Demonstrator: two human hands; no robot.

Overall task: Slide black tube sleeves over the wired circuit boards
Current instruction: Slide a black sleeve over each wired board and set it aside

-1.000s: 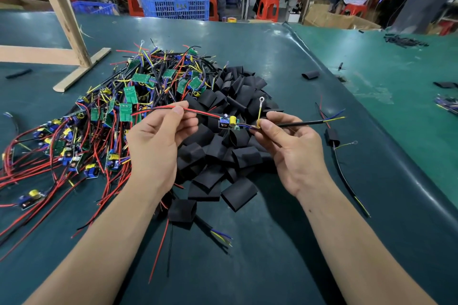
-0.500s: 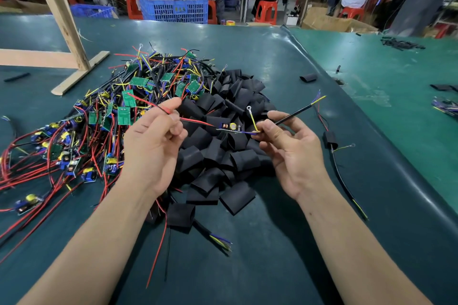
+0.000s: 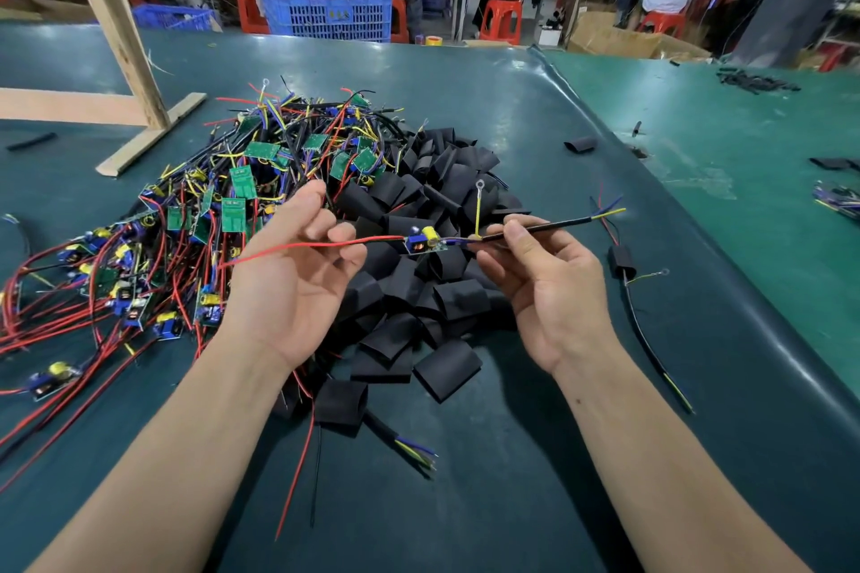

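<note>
Here, circuit board [image 3: 426, 243] strung level left-right between hands: left hand [image 3: 298, 275] pinches red wire [image 3: 321, 245], right hand [image 3: 544, 275] pinches black cable [image 3: 535, 229]; sleeves [image 3: 446, 368] lie just below.

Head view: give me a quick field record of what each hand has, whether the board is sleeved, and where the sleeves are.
left hand: pinches the red wire
right hand: pinches the black cable
circuit board: held in the air between both hands, bare, no sleeve on it
black sleeves: loose pile on the table, under the hands
unsleeved boards: tangled heap on the left
</note>
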